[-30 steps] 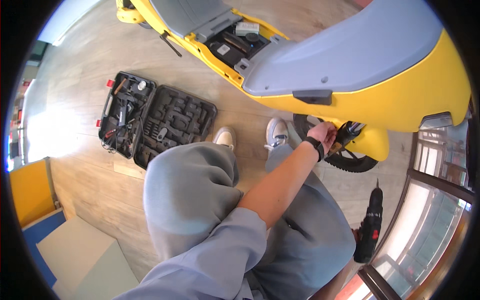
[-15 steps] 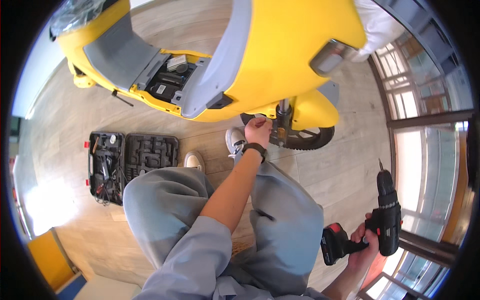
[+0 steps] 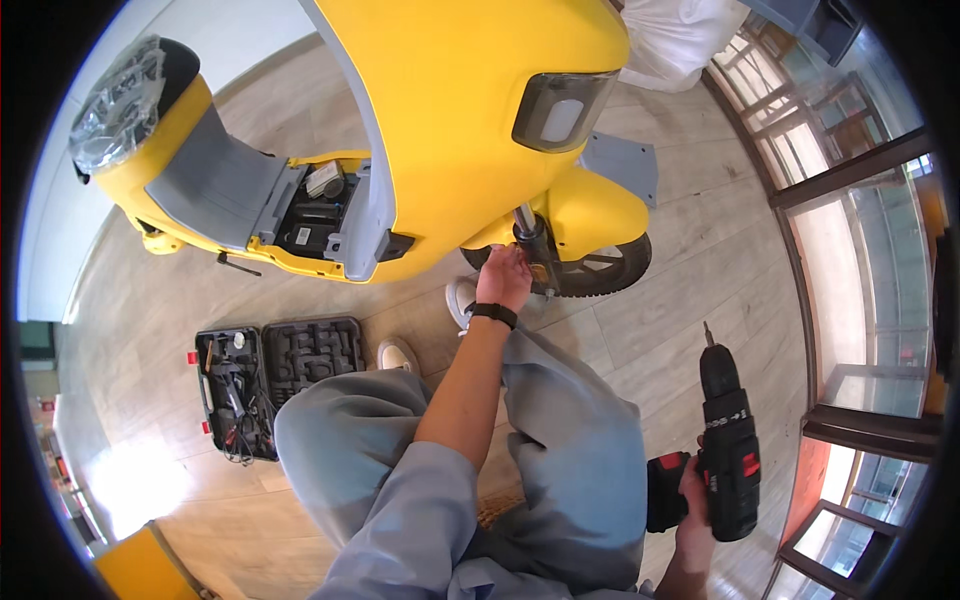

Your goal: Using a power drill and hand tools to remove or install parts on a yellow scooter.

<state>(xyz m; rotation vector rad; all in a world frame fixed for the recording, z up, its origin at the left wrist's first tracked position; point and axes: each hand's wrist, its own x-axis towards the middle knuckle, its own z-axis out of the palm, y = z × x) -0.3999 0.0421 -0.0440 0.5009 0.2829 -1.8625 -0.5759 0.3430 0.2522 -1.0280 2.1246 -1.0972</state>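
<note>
Head view: the yellow scooter fills the upper half, parked on the wood-look floor, its front wheel ahead of the person's knees. Over on the left, the black tool case lies open on the floor. Now the drill, out to the right and clear of the scooter: its long body points away from the person, leaning slightly left. The fork leg slopes beside the wheel, forward and left of that drill, well apart from it. The left hand is easily nearer, right up at the fork leg, fingers curled in; whether they grip anything, I cannot tell. The right hand is wrapped around the drill's handle, closed firmly. And smallest, the bit aims forward into open air, its line passing right of the fork leg.
</note>
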